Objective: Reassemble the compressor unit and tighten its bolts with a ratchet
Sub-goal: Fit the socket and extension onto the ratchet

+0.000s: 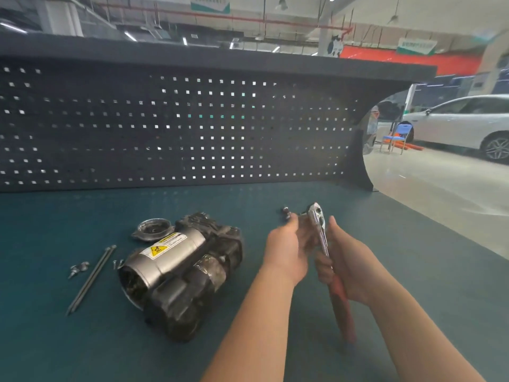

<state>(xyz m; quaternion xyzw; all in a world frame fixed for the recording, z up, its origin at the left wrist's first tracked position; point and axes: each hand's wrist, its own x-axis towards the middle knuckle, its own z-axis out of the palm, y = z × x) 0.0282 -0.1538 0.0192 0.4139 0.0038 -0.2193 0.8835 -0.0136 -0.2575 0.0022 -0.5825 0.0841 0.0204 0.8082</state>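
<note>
Ratchet [323, 244] stands head-far in right hand [349, 268], fingers wrapping its handle; left hand [287, 249] curls beside it, nearer compressor [181, 277] lying left.

Forearms cut off at bottom edge, hands [316, 244] motion-blurred, small dark part [286, 212] beyond them unidentifiable

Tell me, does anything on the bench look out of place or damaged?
Nothing looks damaged. The compressor lies on its side with its round cover off beside it, and two long bolts and small screws lie loose to its left.
</note>
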